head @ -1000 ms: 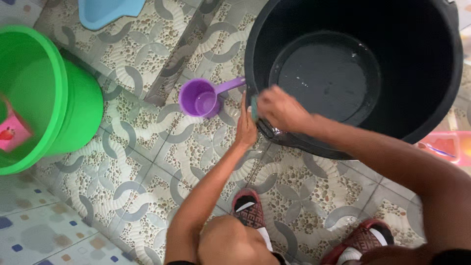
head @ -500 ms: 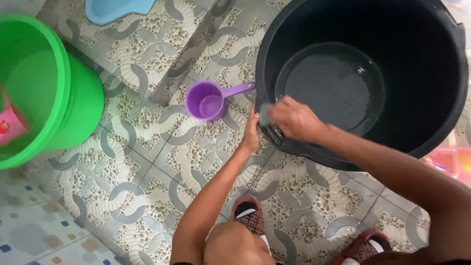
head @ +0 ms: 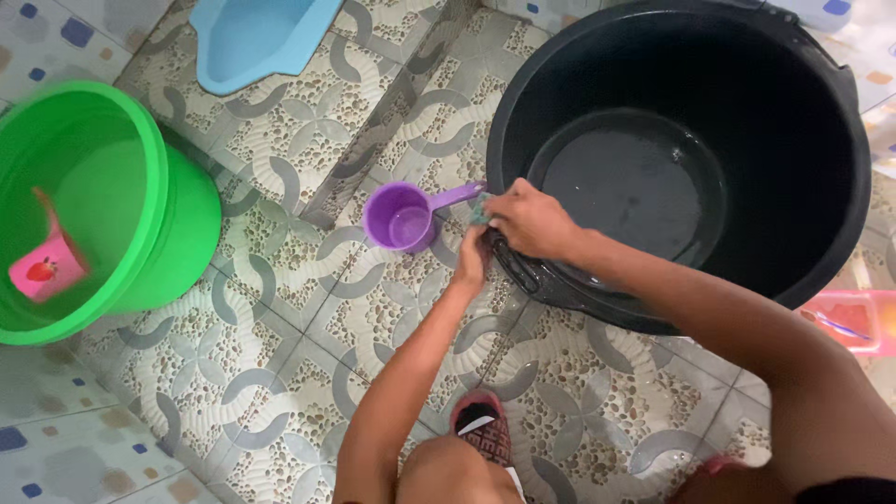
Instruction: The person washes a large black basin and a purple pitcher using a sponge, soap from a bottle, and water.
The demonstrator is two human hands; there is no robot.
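A big black tub [head: 821,187] with a little water in its bottom stands on the patterned tile floor. My right hand [head: 530,222] presses a small teal sponge [head: 480,209] against the outside of the tub's near-left rim. My left hand [head: 470,259] lies against the tub's outer wall just below, fingers flat on it. A purple dipper [head: 403,217] with water in it stands on the floor just left of both hands, its handle pointing at the tub.
A green bucket [head: 140,196] at the left holds a pink scoop [head: 45,269]. A light blue basin [head: 252,35] lies at the top. A pink container [head: 845,319] sits at the right edge. My sandalled foot [head: 482,427] is below.
My right hand has slid the sponge left along the tub's rim, toward the dipper handle. The camera view shifted, bringing more of the green bucket and blue basin into sight.
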